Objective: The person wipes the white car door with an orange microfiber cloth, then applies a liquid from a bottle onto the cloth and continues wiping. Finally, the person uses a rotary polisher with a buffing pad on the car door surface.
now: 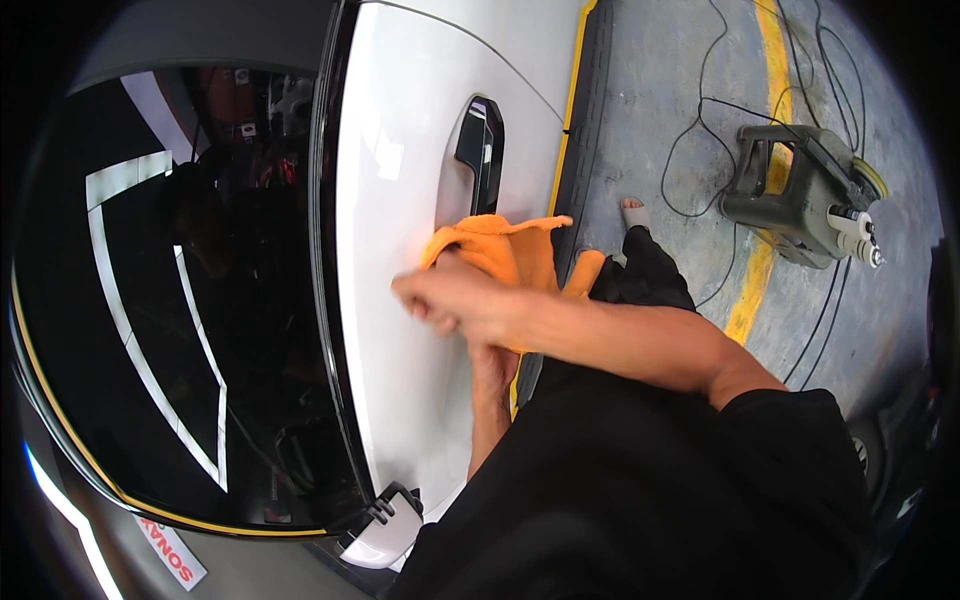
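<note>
My right hand, blurred and with curled fingers, crosses over my left in front of a white car door. Behind and above it bunches an orange microfibre towel, one corner sticking out to the right. Of my left hand only the wrist and lower part show; its fingers are hidden under my right hand and the towel. I cannot tell which hand grips the cloth. Just beyond the towel is the black door handle.
A grey plastic step stool carries a power polisher with a yellow pad. Black cables trail over the floor. The side mirror juts out near my body. Yellow tape edges the lower door. Another orange cloth-like piece shows near my leg.
</note>
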Action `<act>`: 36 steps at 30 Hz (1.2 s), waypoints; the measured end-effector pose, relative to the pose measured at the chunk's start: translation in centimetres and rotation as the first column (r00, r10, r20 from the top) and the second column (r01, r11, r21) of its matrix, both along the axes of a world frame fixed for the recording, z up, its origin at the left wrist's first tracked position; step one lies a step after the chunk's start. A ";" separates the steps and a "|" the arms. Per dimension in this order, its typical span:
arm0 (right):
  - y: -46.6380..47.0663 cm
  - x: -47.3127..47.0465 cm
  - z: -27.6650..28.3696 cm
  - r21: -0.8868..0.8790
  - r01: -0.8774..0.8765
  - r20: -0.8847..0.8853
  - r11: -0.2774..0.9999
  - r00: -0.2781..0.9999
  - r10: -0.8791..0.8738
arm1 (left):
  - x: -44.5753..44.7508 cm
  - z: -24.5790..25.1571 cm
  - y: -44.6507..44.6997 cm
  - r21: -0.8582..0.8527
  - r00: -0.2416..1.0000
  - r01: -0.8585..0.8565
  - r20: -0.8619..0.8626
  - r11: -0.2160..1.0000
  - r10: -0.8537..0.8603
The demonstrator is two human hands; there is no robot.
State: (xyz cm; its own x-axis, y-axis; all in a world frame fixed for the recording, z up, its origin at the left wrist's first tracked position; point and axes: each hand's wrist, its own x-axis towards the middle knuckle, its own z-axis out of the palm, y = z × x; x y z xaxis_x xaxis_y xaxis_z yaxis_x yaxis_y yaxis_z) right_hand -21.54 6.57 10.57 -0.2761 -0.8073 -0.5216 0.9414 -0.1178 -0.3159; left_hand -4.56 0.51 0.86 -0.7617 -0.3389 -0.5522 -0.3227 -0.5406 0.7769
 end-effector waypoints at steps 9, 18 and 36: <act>0.0 0.3 -1.0 0.046 -0.071 -0.103 0.996 0.992 0.076 | -1.0 1.6 0.6 0.009 0.999 0.032 -0.007 0.999 -0.032; -0.3 0.7 -0.8 0.067 0.013 -0.070 0.998 0.997 -0.008 | -0.1 0.3 0.0 0.096 0.996 0.016 -0.090 0.995 -0.007; -0.1 0.4 -1.0 0.067 -0.134 -0.174 0.989 0.974 0.144 | 0.6 -1.0 -1.2 0.045 0.972 0.142 -0.196 0.989 -0.130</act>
State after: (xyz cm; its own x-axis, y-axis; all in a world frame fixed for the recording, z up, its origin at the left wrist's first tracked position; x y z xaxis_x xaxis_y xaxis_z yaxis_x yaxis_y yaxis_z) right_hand -21.16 6.50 9.55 -0.2552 -0.8161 -0.5186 0.8755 0.0326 -0.4821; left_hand -3.93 -0.69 -0.17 -0.8923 -0.1961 -0.4067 -0.2441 -0.5482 0.7999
